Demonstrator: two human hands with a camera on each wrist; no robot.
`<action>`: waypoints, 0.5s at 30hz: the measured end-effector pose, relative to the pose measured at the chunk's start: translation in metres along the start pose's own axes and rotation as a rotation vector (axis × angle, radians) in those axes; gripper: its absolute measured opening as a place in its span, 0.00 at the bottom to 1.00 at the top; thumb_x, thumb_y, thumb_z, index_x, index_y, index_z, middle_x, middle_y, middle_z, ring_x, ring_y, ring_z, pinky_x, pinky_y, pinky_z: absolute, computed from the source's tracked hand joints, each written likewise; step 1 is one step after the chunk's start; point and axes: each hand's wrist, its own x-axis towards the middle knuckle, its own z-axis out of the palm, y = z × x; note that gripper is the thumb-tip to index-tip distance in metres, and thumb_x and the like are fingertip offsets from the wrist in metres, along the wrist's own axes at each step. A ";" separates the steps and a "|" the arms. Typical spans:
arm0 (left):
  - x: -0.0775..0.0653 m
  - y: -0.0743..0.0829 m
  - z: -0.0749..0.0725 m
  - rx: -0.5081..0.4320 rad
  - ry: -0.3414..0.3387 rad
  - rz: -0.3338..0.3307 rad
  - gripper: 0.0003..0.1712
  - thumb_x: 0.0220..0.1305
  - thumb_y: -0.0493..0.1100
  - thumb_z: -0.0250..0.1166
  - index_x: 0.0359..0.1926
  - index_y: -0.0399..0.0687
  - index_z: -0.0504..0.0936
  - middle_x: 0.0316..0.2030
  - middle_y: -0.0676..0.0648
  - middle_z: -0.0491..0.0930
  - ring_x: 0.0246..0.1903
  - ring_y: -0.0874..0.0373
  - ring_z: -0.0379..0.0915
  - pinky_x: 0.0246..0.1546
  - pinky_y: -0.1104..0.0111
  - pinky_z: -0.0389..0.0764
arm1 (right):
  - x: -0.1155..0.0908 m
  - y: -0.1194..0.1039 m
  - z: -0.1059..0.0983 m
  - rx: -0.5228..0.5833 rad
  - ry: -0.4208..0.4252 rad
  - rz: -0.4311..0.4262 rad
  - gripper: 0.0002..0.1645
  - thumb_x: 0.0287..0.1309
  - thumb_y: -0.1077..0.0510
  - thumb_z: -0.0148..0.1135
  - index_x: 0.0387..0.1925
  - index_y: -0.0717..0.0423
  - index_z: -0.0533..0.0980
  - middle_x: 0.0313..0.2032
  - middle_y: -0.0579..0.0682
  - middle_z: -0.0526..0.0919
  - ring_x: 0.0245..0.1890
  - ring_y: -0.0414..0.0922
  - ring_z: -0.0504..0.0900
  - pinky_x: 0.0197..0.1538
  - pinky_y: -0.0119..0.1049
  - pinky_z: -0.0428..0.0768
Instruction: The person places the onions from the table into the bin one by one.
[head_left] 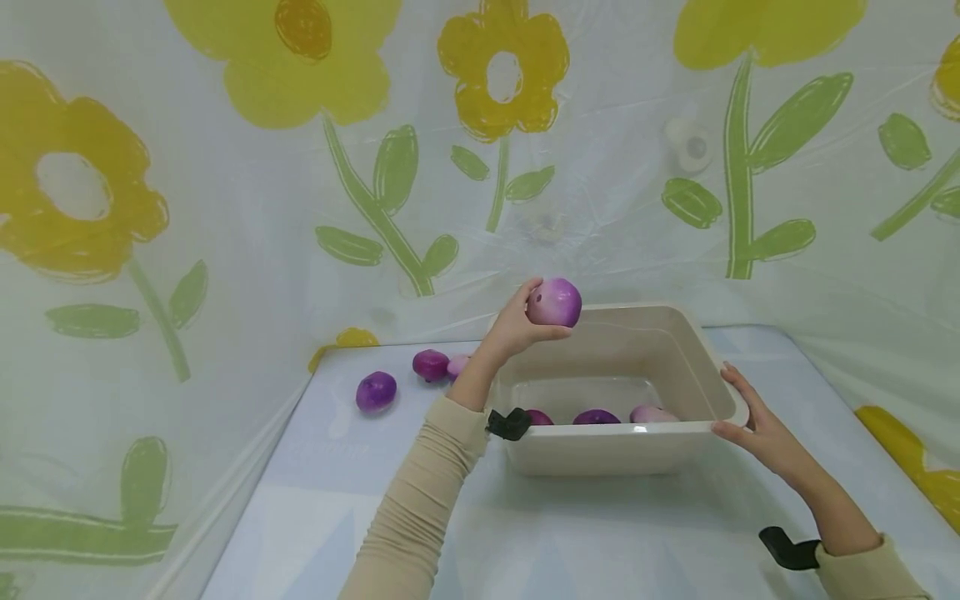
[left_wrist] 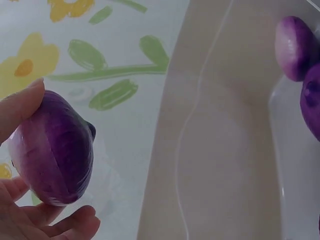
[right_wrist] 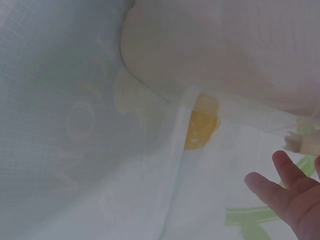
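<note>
My left hand point(head_left: 519, 327) grips a purple onion point(head_left: 555, 302) above the left back part of a beige tub point(head_left: 600, 452). In the left wrist view, the thumb and fingertips lie around the onion point(left_wrist: 57, 150), beside the tub's wall. My right hand point(head_left: 772, 437) touches the tub's right front corner, thumb at the front rim and fingers along the right side. In the right wrist view its fingers point(right_wrist: 272, 192) look straight and spread. Inside the tub lie a dark onion point(head_left: 597, 417), a paler onion point(head_left: 652, 414) and another purple onion point(head_left: 540, 417), partly hidden by the front rim.
Left of the tub, on the pale table point(head_left: 337, 467), are a purple onion point(head_left: 376, 392), a second onion point(head_left: 431, 365) and a pale onion point(head_left: 458, 365) partly behind the left forearm. A flower-printed curtain point(head_left: 600, 208) hangs behind and at both sides.
</note>
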 end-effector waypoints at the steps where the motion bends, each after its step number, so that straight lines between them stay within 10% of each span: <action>1: -0.001 0.000 -0.001 -0.013 -0.007 0.000 0.54 0.44 0.46 0.73 0.69 0.54 0.52 0.66 0.45 0.58 0.60 0.48 0.61 0.57 0.57 0.70 | 0.000 0.000 0.000 -0.007 0.002 -0.004 0.48 0.59 0.61 0.54 0.71 0.48 0.36 0.68 0.28 0.34 0.62 0.27 0.46 0.46 0.75 0.58; 7: -0.005 -0.003 -0.009 -0.059 -0.036 0.003 0.54 0.45 0.46 0.73 0.69 0.57 0.51 0.67 0.46 0.55 0.64 0.43 0.55 0.57 0.54 0.68 | 0.000 0.000 0.002 -0.020 0.005 0.002 0.49 0.59 0.60 0.54 0.71 0.48 0.35 0.70 0.34 0.32 0.66 0.57 0.46 0.46 0.76 0.57; 15: -0.011 -0.013 -0.032 -0.035 0.018 -0.026 0.52 0.47 0.48 0.72 0.69 0.57 0.51 0.67 0.47 0.55 0.65 0.44 0.53 0.59 0.53 0.65 | 0.001 -0.002 0.002 -0.023 0.002 0.009 0.49 0.59 0.60 0.53 0.71 0.49 0.35 0.71 0.39 0.31 0.65 0.60 0.46 0.46 0.75 0.57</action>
